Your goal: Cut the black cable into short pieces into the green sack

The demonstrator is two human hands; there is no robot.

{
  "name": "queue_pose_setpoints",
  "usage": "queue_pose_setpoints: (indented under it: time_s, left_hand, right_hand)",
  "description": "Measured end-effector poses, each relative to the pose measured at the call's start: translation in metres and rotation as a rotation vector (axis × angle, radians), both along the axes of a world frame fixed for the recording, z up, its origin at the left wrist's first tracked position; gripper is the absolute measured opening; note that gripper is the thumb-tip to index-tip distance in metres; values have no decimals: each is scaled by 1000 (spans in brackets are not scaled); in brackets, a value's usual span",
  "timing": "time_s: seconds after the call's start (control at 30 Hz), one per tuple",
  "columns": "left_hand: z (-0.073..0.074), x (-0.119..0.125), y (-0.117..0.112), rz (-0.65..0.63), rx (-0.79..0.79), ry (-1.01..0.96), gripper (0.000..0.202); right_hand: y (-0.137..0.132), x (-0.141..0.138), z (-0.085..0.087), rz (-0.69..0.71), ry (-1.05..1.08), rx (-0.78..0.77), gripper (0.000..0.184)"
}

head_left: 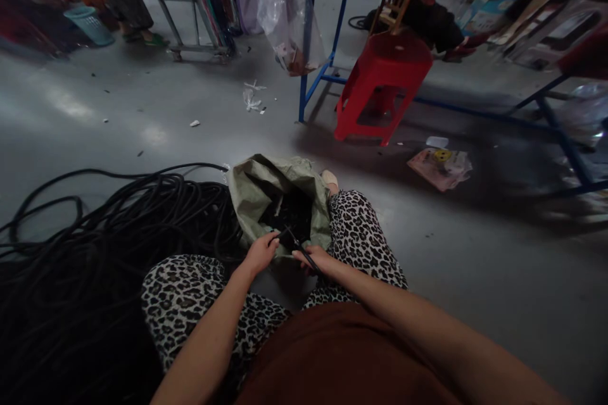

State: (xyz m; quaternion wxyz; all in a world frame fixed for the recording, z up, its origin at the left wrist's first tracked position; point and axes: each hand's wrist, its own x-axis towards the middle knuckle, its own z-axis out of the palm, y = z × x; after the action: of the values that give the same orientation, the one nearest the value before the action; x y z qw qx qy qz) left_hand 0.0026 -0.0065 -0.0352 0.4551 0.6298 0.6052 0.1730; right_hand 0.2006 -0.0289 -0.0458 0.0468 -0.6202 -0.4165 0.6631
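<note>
I sit on the floor with leopard-print trousers. My left hand (261, 252) and my right hand (314, 259) meet in front of an open grey-green sack (259, 190) that lies between my legs. Both hands pinch a thin black cable piece (295, 242), the left at its near end, the right lower down where the strand runs over my fingers. Dark cut pieces fill the inside of the sack (291, 212). A big tangled heap of black cable (95, 247) lies on the floor just left of the sack and my left knee.
A red plastic stool (380, 85) stands ahead under a blue-legged table (304, 44). A clear plastic bag (289, 12) hangs at the table's corner. Paper packets (439, 168) lie on the grey floor at right. Another person's feet (142, 35) show far left by a teal basket (89, 24).
</note>
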Motion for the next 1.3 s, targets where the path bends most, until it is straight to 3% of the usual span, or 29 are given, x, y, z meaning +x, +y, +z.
queue_pose_setpoints:
  time_s: [0.7,0.97,1.1,1.3]
  left_hand:
    - [3,1,-1,40,-24,-14,31]
    - [13,2,-3,-47,-27,-4,34]
    - [12,2,-3,-40,-37,-11,34]
    - [17,3,-3,-97,-79,-38,31]
  right_hand:
    - [0,-1,2,-5,-16,1,33]
    - [-3,-2,14,44,-19,3,41]
    - [-2,-2,11,33,-45,33,40]
    - [0,-3,9,125,-113,126,42]
